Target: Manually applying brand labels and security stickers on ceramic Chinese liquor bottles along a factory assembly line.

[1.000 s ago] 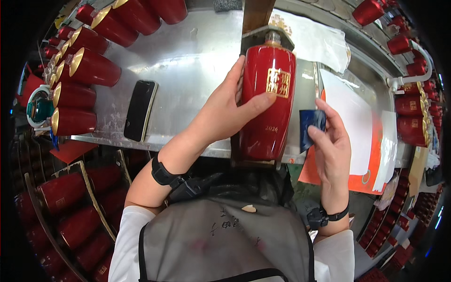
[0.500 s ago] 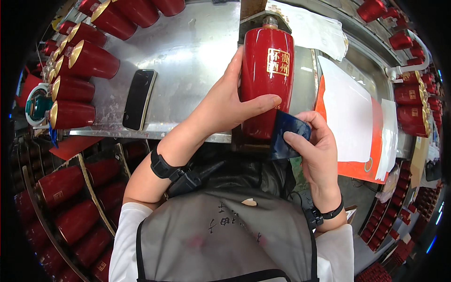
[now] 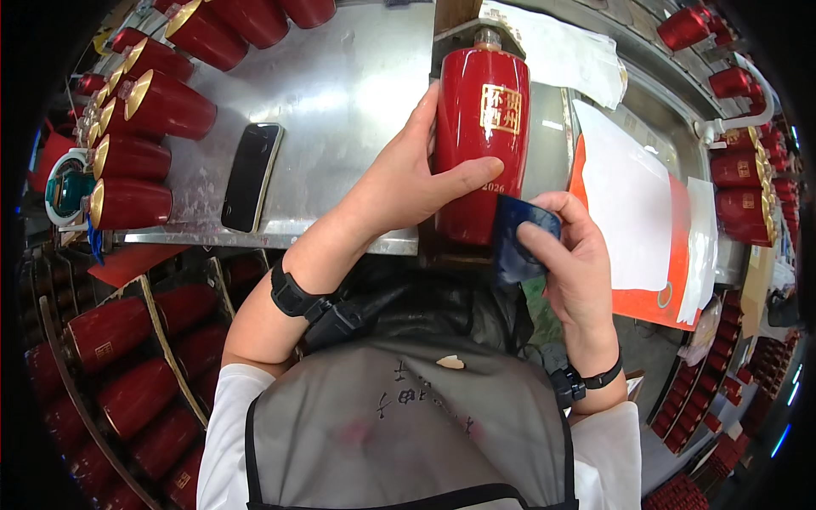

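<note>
The left hand (image 3: 408, 183) wraps its fingers tight around a red bottle (image 3: 478, 140) and holds it upright over the metal table (image 3: 340, 93). The right hand (image 3: 574, 263) pinches a blue card (image 3: 517, 240) flat against the bottle's lower side. A black phone (image 3: 252, 176) lies on the table, near more red bottles (image 3: 149, 136) lying on their sides.

**What the person wears**

A grey apron (image 3: 408, 433) with dark edging covers the chest, marked with faint dark scribbles and a small pale patch. Beneath it are white sleeves (image 3: 234, 416). The left hand (image 3: 399, 183) has a thick black band (image 3: 293, 293) at its wrist; the right hand (image 3: 578, 263) has a thinner black band (image 3: 595, 378).
</note>
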The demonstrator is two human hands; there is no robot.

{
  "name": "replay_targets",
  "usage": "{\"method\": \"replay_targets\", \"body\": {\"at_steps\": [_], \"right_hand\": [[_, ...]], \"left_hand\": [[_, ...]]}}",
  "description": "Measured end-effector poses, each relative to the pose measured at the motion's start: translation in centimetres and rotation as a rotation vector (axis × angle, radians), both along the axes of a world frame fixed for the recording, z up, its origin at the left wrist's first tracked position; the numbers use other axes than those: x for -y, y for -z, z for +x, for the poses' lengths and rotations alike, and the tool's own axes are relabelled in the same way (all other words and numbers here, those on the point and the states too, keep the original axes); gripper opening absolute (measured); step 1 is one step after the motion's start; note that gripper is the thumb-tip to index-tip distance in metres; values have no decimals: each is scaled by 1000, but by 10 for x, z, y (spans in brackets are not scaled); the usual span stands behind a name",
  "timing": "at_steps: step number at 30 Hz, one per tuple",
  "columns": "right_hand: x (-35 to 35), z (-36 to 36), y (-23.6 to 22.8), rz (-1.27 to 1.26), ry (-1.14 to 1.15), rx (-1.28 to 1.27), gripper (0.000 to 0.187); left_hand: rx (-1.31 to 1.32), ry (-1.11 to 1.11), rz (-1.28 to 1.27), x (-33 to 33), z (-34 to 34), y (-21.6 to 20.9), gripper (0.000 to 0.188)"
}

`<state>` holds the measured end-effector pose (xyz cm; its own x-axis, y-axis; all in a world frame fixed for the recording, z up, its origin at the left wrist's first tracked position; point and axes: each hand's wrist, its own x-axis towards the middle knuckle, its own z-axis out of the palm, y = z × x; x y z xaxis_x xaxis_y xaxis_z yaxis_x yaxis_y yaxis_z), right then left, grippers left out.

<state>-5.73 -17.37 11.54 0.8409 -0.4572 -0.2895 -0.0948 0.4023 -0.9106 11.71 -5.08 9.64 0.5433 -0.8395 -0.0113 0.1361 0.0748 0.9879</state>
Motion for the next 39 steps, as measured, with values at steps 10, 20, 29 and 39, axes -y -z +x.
{"method": "replay_targets", "body": {"at_steps": [10,20,29,39], "right_hand": [[47,67,-2,-544,-182,-92,73],[47,74,-2,-416,-140,-87,77],[45,72,1,-430,-136,-57,71],[62,88,-57,-608,-296,67,38]], "left_hand": [[119,25,39,1,2,1,100],[82,-5,18,5,1,-1,96],[79,4,-2,4,1,2,96],[162,-38,52,2,1,9,102]]}}
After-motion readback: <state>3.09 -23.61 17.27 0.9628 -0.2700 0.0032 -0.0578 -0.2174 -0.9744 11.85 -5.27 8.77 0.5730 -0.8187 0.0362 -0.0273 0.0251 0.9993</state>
